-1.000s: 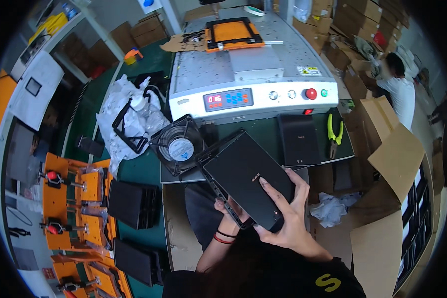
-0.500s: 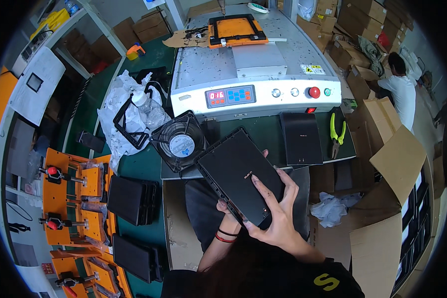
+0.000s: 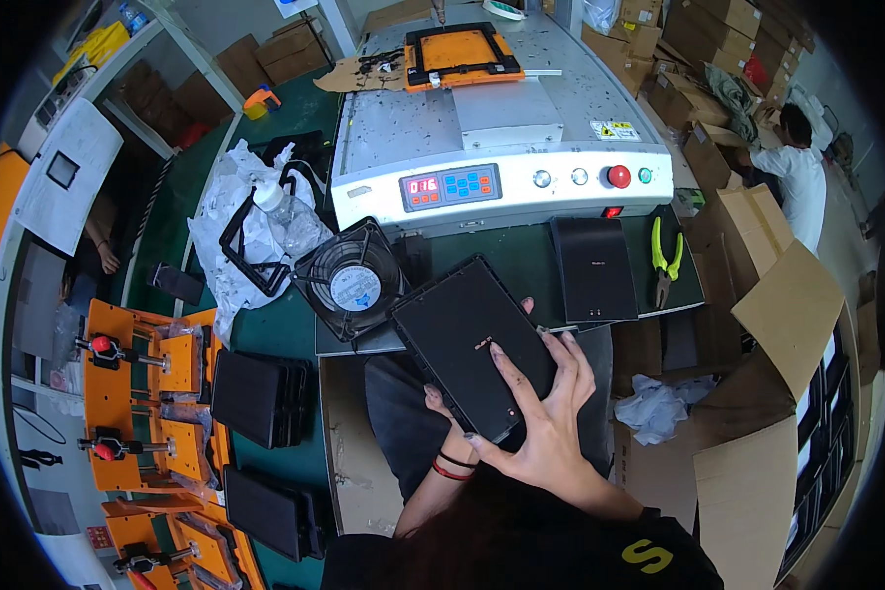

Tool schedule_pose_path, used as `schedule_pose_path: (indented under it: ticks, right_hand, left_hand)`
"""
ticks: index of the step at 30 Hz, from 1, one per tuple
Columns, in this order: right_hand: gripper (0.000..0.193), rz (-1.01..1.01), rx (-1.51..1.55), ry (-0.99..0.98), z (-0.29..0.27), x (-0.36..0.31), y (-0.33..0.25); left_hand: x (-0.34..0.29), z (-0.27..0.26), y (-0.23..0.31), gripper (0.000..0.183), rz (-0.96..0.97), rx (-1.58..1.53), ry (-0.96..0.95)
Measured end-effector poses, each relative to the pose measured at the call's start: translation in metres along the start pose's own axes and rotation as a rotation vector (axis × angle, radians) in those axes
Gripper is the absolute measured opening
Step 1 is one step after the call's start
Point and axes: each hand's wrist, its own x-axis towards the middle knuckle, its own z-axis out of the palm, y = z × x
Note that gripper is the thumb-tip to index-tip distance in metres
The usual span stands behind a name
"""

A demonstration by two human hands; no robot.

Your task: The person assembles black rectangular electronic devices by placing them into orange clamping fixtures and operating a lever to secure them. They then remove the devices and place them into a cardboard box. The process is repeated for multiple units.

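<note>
A flat rectangular black plastic cover [image 3: 462, 359], with a small light-coloured mark near its middle, is tilted over my lap. My left hand [image 3: 442, 408] grips it from beneath, thumb at its left edge, and a fingertip shows past the far right edge. My right hand [image 3: 551, 413] spans the near right corner: the thumb sits at the near edge, the index fingertip touches the mark, and the other fingers bend by the right edge. A similar black cover [image 3: 597, 270] lies on the green table beyond, beside yellow-green pliers [image 3: 665, 261]. Just left of the held cover stands a black fan [image 3: 354, 285].
Ahead stands a white machine [image 3: 501, 182] with buttons and an orange fixture [image 3: 462, 57] on top. Stacked black covers [image 3: 256, 398] and orange clamp jigs [image 3: 118, 393] are at left. An open cardboard box [image 3: 747, 492] is at right; a person [image 3: 792, 182] is behind it.
My right thumb and index finger have shifted slightly left on the cover, and the cover has turned a little. A forearm and hand have appeared behind the shelf frame at far left.
</note>
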Motion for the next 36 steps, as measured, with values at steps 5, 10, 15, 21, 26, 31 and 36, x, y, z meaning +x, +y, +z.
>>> schedule_pose_path:
  ticks: [5,10,15,21,26,31,36]
  right_hand:
    - [0.089,0.032,-0.078,-0.093,-0.01,-0.003,-0.003]
    - [0.083,0.122,0.265,0.14,-0.023,0.004,0.036]
    - [0.045,0.358,1.119,-0.328,-0.002,0.022,0.052]
    - [0.041,0.124,1.225,-0.509,0.037,0.031,-0.008]
    - [0.045,-0.187,1.226,-0.807,0.052,0.023,-0.059]
    - [0.063,-0.756,1.031,-0.958,0.046,0.002,-0.085]
    - [0.045,-1.334,0.745,-0.867,0.054,-0.055,-0.145]
  left_hand:
    - [-0.003,0.006,-0.01,0.115,-0.004,-0.158,0.076]
    - [-0.01,-0.004,-0.006,0.122,-0.17,-0.582,-0.106]
    - [-0.045,-0.026,0.025,0.088,-0.305,0.068,0.525]
    - [-0.107,0.052,0.097,0.047,0.085,0.801,0.697]
    - [-0.172,0.086,0.102,0.047,0.354,1.08,1.031]
    - [-0.229,0.095,0.092,0.047,0.83,0.775,1.07]
    - [-0.274,0.098,0.112,0.034,1.092,0.471,1.036]
